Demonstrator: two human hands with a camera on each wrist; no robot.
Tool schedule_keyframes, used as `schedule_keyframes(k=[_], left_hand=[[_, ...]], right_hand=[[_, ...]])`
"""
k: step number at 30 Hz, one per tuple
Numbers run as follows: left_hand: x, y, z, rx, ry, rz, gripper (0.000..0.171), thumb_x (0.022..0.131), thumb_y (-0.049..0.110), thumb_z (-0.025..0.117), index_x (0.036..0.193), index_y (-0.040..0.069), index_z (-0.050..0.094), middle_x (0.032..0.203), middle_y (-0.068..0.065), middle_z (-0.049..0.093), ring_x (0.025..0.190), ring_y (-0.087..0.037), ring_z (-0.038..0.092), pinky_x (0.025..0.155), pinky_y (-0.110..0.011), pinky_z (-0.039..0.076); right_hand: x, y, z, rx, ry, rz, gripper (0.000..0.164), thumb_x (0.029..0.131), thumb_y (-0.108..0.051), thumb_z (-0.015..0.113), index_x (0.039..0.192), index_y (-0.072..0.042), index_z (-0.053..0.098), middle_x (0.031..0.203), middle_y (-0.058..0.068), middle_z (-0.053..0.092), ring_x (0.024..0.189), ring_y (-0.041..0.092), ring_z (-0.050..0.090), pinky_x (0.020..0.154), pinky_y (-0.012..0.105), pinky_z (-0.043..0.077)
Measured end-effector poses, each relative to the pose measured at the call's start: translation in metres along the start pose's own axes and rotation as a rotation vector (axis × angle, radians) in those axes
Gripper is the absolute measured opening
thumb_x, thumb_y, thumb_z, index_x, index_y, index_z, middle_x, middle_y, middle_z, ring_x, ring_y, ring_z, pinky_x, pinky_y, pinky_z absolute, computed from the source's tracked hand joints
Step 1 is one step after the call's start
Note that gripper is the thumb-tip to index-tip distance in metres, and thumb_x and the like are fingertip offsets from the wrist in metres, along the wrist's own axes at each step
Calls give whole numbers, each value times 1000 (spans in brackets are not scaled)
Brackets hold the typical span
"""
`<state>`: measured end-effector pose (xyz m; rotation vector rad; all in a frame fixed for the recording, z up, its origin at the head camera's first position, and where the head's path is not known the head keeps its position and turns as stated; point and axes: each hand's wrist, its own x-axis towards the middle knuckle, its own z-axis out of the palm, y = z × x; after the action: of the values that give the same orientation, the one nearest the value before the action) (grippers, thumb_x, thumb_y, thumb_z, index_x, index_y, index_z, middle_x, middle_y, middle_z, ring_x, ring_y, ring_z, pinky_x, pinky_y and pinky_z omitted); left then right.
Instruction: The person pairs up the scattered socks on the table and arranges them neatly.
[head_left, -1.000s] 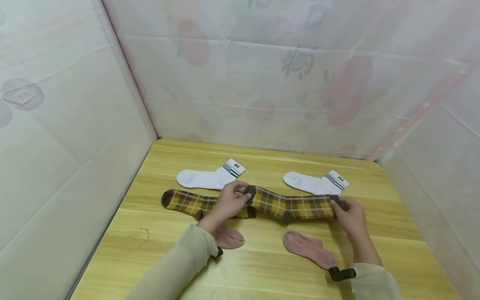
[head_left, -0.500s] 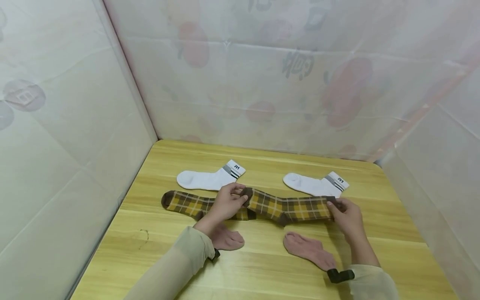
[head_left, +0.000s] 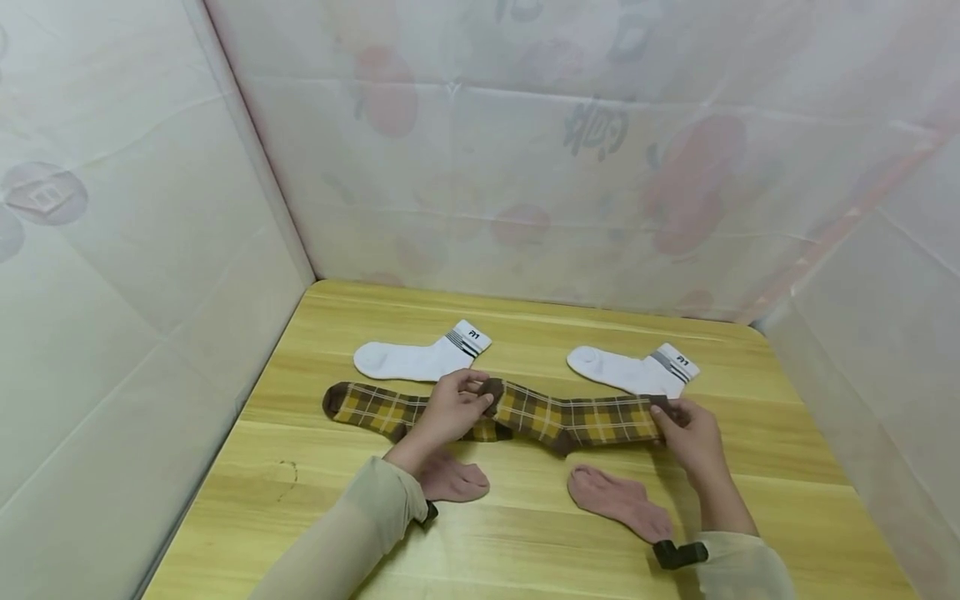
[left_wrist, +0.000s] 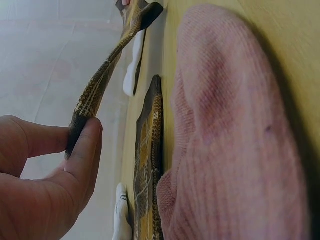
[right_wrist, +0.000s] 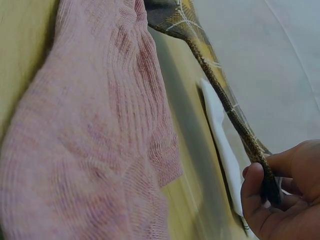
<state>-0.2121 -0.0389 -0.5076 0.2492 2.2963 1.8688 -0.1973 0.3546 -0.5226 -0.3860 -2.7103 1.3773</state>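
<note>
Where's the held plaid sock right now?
Head view, right of centre: the held plaid sock spans from the left hand to the right hand, just below the right-side white sock in the picture.

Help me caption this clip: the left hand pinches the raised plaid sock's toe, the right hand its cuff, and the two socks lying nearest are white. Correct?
Not the colour: the two nearest are pink socks, as the head view shows. Otherwise yes: the left hand pinches the raised plaid sock at its toe, the right hand its cuff.
</note>
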Motion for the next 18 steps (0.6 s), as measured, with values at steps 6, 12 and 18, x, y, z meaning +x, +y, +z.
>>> schedule_keyframes(k=[6, 12, 18], left_hand=[[0, -1, -1, 0, 5, 1, 36, 104, 9, 68, 138, 1, 63, 123, -20, 66, 113, -32, 71, 81, -35, 62], [0, -2, -4, 3, 19, -2, 35, 104, 8, 68, 138, 1, 64, 122, -20, 66, 111, -31, 71, 81, -35, 62], [-3, -5, -7, 28, 31, -19, 34, 104, 10, 69, 136, 3, 65, 122, -18, 67, 113, -31, 70, 83, -37, 61]], right_hand=[[0, -1, 0, 13, -3, 3, 38, 109, -23, 61, 130, 9, 65, 106, 17, 67, 78, 5, 61, 66, 27, 62], [-1, -3, 2, 14, -6, -3, 37, 109, -21, 62, 129, 9, 65, 104, 15, 67, 77, 5, 61, 67, 28, 62], [0, -2, 7, 4, -16, 9, 36, 109, -19, 61, 130, 10, 64, 112, 22, 66, 80, 5, 61, 67, 28, 63]])
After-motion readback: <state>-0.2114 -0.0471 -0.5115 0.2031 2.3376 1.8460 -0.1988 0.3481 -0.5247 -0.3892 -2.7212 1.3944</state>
